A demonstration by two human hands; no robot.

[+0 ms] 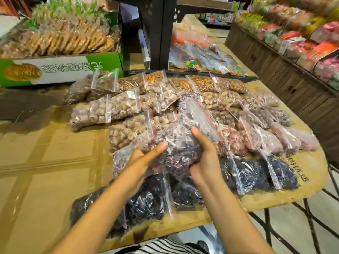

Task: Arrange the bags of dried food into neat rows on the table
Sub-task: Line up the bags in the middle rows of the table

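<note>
Bags of dried food (pixel 126 109) lie in rough, overlapping rows across the cardboard-covered desk (pixel 45 162), roughly mid-task, while left hand (pixel 145 162) and right hand (pixel 205 160) fingers grip one reddish-brown bag (pixel 183 143) above them, unplaced.

Large grey Chinese characters run along the white side panel of the green carton (pixel 60 69), upside down from this viewpoint and not legible. Dark printed characters on the cardboard sheet (pixel 300 173) near its right edge are likewise too blurred to read. A small white price sticker (pixel 131 94) on one clear bag carries print too fine to make out.
</note>
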